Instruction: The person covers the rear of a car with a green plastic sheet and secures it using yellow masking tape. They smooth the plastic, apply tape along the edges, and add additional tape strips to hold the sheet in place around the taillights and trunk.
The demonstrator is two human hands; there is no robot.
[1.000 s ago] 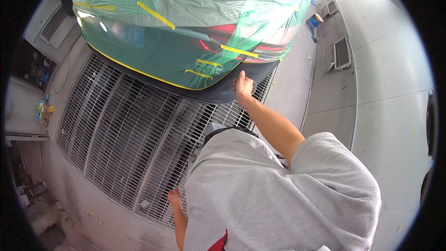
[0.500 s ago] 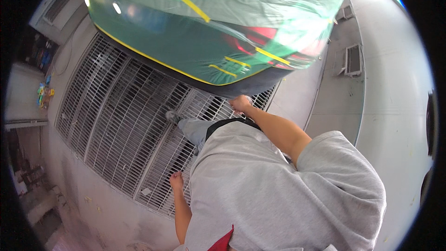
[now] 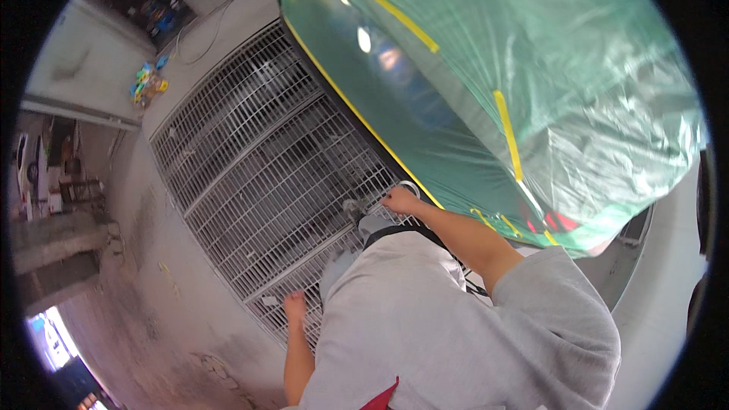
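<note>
In my right hand (image 3: 400,200) is a white ring-shaped roll (image 3: 411,186), its curved edge showing past my closed fingers. This hand is close to the lower edge of a car covered in green film (image 3: 425,99), but I cannot tell whether they touch. Yellow tape (image 3: 345,95) runs along the lower border of the film, and short yellow strips (image 3: 507,133) lie across it. My left hand (image 3: 295,306) hangs low at my side, fingers curled in, with nothing visible in it. Below it is the metal floor grating (image 3: 281,159).
Pale concrete floor (image 3: 205,304) borders the grating. At the far left, a colourful pile of small items (image 3: 146,85) lies by a wall, beneath a thin cable (image 3: 215,38). A white wall (image 3: 668,258) stands on the right, beyond the car.
My view has turned left, so the covered car now fills the upper right and more grating and doorway show at left. The white roll shows more clearly in my right hand.
</note>
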